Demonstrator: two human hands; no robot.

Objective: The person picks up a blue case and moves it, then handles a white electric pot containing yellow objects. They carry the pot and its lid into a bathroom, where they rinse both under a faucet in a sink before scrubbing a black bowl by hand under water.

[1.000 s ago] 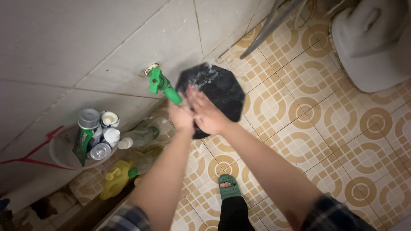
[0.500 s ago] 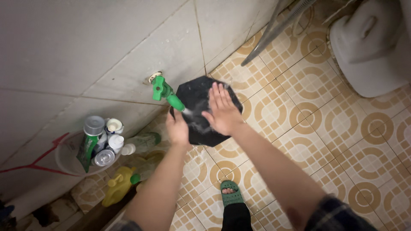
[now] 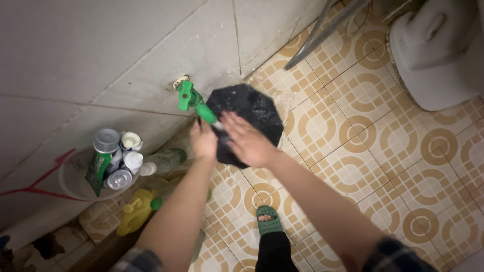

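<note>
The black octagonal plate (image 3: 252, 108) sits tilted under the green tap (image 3: 194, 105), held off the floor right against the tap's spout, wet and speckled with water across its face. Your left hand (image 3: 203, 141) grips its near-left edge, fingers curled shut around the rim just below the spout. Your right hand (image 3: 245, 141) lies flat and open on the plate's face, fingers spread, holding nothing, palm pressed to the lower part of the surface.

Change from half a second ago: the right hand has slid down from the plate's upper middle toward the near edge, and the plate has tipped a bit more toward the wall. A second ago it was in much the same low spot, so you're rubbing back and forth over the face under the water. The stream itself is hard to make out here; probably running, can't say for sure.

Outward: grey wall tiles (image 3: 101, 50) behind the tap, patterned tan floor tiles (image 3: 363, 166) below. Left of your arm, a clear tub (image 3: 70, 184) packed with bottles and tubes, a yellow jug (image 3: 133, 217) just beside it. Your green sandal (image 3: 268, 221) is planted below the plate. A white toilet (image 3: 438, 50) sits well apart at upper right.
</note>
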